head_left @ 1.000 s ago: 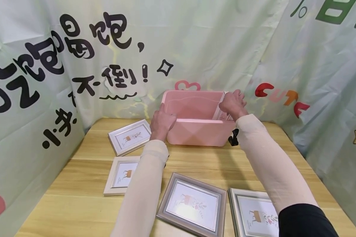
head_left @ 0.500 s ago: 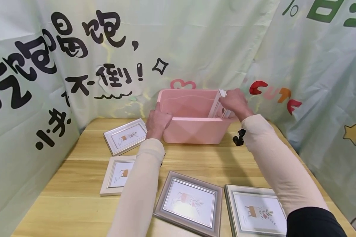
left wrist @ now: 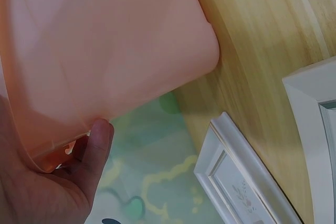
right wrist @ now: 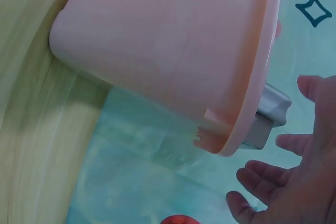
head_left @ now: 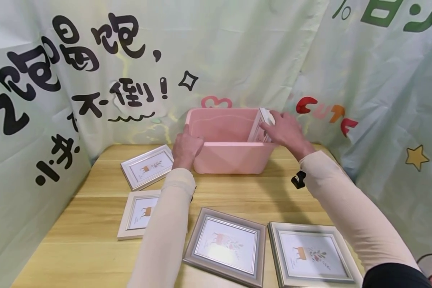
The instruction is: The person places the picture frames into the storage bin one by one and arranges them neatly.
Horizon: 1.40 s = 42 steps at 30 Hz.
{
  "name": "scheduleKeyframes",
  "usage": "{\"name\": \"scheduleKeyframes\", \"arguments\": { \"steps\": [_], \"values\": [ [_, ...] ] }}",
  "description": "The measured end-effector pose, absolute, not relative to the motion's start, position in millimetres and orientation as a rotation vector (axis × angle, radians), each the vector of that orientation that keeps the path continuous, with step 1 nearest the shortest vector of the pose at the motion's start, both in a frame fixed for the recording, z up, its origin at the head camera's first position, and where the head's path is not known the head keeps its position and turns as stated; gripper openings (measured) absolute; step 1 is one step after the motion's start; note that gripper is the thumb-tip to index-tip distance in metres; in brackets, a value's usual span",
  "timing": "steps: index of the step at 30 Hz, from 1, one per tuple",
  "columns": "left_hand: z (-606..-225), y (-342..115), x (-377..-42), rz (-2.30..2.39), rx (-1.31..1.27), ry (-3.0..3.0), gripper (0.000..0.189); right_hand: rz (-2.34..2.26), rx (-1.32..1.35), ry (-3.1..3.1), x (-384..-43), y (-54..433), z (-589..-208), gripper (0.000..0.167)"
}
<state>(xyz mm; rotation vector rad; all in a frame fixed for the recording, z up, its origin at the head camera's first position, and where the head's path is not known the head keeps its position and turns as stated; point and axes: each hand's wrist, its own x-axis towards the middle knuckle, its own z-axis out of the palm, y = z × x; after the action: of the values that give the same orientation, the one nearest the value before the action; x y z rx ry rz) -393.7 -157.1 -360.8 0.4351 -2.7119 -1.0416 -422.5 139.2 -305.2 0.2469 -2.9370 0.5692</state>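
A pink plastic bin (head_left: 232,159) stands at the back of the wooden table. My left hand (head_left: 186,149) grips its left end at the rim; the left wrist view shows the thumb outside the bin wall (left wrist: 115,40). Inside the right end leans a white picture frame (head_left: 256,127), its top sticking out above the rim. Beside that frame is my right hand (head_left: 287,131). In the right wrist view the fingers are spread and hold nothing, a small gap away from the silvery frame corner (right wrist: 272,106). The lower part of this frame is hidden by the bin's front wall.
Left of the bin lies a silver-white picture frame (head_left: 147,167), and nearer a cream one (head_left: 138,216), partly behind my left sleeve. A grey-brown frame (head_left: 225,248) and a cream-silver frame (head_left: 311,256) lie in front. A printed cloth (head_left: 237,52) hangs close behind the bin.
My right hand has let go of the white picture frame, which now leans in the bin, and its fingers have opened. The left hand keeps its grip on the bin. The head view has turned slightly right.
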Motion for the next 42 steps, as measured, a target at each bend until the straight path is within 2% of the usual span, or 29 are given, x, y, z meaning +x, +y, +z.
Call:
{"name": "scheduleKeyframes", "arguments": {
  "steps": [15,27,42],
  "values": [
    [-360.8,-157.9,-394.1,-1.069,0.440,-2.713,0.083,0.530,0.373,-2.841,-397.5,144.3,-327.7,0.100],
    [-360.6,-156.1,-394.7,-1.061,0.430,-2.730,0.080,0.319,0.347,-2.986,-381.7,154.9,-338.2,0.099],
    [-360.7,-159.3,-393.5,-1.014,0.407,-2.721,0.081,0.297,0.347,-3.005,-358.7,171.5,-357.8,0.098]
  ]
}}
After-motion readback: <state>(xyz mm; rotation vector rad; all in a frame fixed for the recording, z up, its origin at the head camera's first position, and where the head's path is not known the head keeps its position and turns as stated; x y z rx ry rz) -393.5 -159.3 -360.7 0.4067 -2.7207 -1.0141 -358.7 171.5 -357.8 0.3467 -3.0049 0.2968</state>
